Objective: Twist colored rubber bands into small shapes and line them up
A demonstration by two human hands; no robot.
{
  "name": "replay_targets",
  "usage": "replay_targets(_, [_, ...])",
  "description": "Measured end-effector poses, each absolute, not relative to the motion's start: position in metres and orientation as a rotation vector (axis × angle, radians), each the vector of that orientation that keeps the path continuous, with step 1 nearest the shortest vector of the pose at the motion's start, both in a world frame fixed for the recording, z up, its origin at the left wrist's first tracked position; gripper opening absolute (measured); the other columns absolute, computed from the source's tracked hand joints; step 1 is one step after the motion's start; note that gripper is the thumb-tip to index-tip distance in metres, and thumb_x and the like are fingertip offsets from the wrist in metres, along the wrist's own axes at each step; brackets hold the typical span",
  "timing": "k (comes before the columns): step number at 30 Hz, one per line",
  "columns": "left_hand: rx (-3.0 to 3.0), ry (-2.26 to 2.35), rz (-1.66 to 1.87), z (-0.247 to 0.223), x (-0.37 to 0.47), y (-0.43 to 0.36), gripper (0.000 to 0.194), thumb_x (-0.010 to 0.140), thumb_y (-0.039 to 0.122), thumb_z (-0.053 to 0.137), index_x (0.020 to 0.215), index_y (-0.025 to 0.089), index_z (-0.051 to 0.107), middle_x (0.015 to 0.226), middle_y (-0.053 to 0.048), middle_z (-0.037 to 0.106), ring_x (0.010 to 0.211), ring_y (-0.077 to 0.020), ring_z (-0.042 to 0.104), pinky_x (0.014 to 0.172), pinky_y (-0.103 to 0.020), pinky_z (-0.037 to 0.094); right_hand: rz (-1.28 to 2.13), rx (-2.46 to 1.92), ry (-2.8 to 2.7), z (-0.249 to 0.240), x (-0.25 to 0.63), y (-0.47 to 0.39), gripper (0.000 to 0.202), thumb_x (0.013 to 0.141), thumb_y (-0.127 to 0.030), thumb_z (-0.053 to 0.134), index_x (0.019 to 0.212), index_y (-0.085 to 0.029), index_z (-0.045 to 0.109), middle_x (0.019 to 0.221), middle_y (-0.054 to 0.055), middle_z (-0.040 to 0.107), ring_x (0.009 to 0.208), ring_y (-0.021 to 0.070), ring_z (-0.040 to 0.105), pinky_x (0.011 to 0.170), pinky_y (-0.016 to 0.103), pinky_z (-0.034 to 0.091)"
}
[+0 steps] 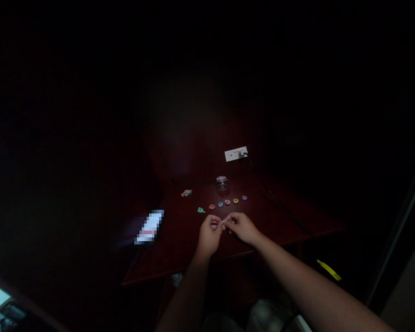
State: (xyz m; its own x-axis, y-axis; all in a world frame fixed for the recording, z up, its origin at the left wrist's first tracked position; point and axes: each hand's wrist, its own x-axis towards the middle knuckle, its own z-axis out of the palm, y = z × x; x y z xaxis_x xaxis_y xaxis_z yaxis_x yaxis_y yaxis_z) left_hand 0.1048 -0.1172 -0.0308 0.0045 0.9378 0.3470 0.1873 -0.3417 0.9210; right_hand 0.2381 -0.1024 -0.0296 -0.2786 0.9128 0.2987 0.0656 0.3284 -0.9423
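Observation:
My left hand (pixel 210 234) and my right hand (pixel 241 227) meet above the front part of the dark red table. Their fingertips pinch a small pale green band (pixel 224 222) between them, mostly covered by the fingers. Just beyond lies a row of small coloured bands, looped or bunched by colour: green (pixel 201 210), orange (pixel 212 207), blue (pixel 220 204), pink (pixel 227 202), yellow (pixel 235 201) and purple (pixel 244 198). Farther left rests a loose mixed pile of bands (pixel 186 192). Behind the row stands a small clear jar (pixel 222 183) with a lid on.
A lit phone (pixel 150 227) is at the table's left edge. On the back wall is a white socket panel (pixel 236 154) with a plug in it; its dark cable (pixel 280 200) runs down across the right side. A yellow strip (pixel 329 269) shows below right. The surroundings are very dark.

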Motion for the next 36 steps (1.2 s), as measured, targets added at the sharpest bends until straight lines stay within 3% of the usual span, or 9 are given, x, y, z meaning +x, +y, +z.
replay_targets(20, [1.512,1.085,1.307,-0.0282,0.1022,-0.1167,0.018,0.066,0.016,0.051,0.083,0.011,0.055,0.071,-0.006,0.060,0.063,-0.0116,0.058,0.057,-0.022,0.044,0.994,-0.919,-1.605,-0.0316,0.2371,-0.0994,0.006,0.064,-0.020,0.053,0.064,-0.015,0.050,0.049,-0.003,0.052,0.044,0.0076,0.043,0.042,0.018,0.032])
replay_targets(26, [1.621,1.079,1.264,-0.0282,0.1033,-0.1182,0.021,0.066,0.023,0.055,0.082,0.010,0.061,0.070,-0.008,0.063,0.064,-0.0124,0.057,0.060,-0.022,0.043,0.919,-0.988,-1.625,-0.0343,0.2377,-0.0959,0.004,0.062,-0.018,0.050,0.063,-0.015,0.048,0.051,-0.002,0.052,0.046,0.0082,0.044,0.045,0.019,0.034])
replay_targets(36, [1.619,1.144,1.265,-0.0309,0.1022,-0.1161,0.022,0.067,0.031,0.056,0.074,0.011,0.056,0.057,-0.002,0.056,0.052,-0.0091,0.051,0.050,-0.020,0.041,0.931,-0.960,-1.611,-0.0313,0.2377,-0.0971,0.010,0.060,-0.022,0.054,0.059,-0.016,0.046,0.048,-0.005,0.043,0.044,0.0067,0.037,0.042,0.018,0.029])
